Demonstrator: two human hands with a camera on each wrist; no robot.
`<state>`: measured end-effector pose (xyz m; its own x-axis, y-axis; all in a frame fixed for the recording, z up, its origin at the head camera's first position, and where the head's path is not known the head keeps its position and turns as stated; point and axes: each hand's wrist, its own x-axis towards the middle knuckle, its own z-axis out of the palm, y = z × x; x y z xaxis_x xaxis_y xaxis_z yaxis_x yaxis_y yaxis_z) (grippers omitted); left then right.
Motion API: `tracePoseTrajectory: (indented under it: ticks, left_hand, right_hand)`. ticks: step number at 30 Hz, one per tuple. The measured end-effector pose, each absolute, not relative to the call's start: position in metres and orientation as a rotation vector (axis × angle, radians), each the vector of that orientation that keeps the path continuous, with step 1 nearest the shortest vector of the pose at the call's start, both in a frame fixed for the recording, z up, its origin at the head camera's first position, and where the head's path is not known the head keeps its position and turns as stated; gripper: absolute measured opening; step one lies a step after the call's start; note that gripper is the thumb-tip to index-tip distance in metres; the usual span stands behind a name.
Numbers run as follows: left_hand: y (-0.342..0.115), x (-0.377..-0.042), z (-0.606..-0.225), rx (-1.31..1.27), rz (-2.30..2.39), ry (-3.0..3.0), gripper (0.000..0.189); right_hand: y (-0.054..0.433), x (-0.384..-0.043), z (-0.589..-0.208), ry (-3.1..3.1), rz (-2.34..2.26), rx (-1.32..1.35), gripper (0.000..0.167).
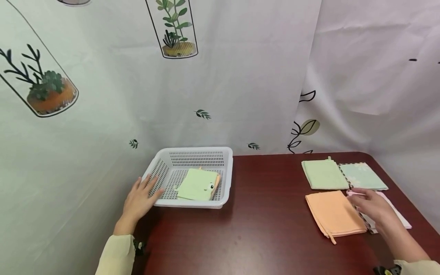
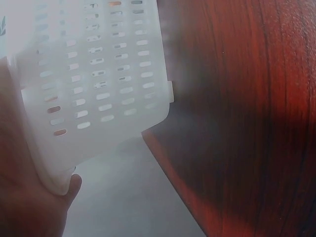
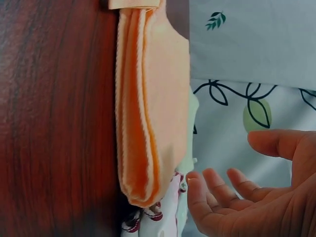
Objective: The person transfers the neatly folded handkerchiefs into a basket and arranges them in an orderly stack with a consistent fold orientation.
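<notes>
My left hand (image 1: 139, 200) rests on the left rim of a white perforated plastic basket (image 1: 225, 196), fingers spread over the edge. In the left wrist view the hand lies along the basket's rim (image 2: 49, 177). Inside the basket is a folded green cloth (image 1: 196, 183) with an eye design, an orange edge showing beside it. My right hand (image 1: 372, 206) hovers over a folded pink-and-white cloth (image 1: 395, 208) and partly hides it. In the right wrist view its thumb and fingers stand apart, holding nothing. Just left of it lies a folded orange cloth (image 1: 335, 214) with a hanging loop.
Behind the orange cloth lie a folded green cloth (image 1: 324, 173) and a pale blue floral cloth (image 1: 362, 175), close together. All of this sits on a dark red-brown wooden table (image 1: 264, 214). A printed white curtain (image 1: 240, 76) hangs behind the table.
</notes>
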<state>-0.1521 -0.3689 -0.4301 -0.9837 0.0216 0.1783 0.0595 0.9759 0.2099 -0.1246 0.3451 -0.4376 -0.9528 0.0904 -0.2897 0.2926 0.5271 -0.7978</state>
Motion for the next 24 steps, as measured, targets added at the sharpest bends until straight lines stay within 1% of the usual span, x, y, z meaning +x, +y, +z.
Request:
tracePoseTrajectory:
  ticks: [10,24]
  left_hand:
    - [-0.368,-0.151,-0.430,-0.051,-0.326,-2.945,0.073]
    - [-0.368,-0.149,-0.426,-0.048,-0.327,-2.964,0.072]
  right_hand:
    - [0.348,-0.127,-0.443,2.604,-1.317,0.289,0.071]
    - [0.347,-0.133,-0.456,2.597,-1.281,0.248,0.069]
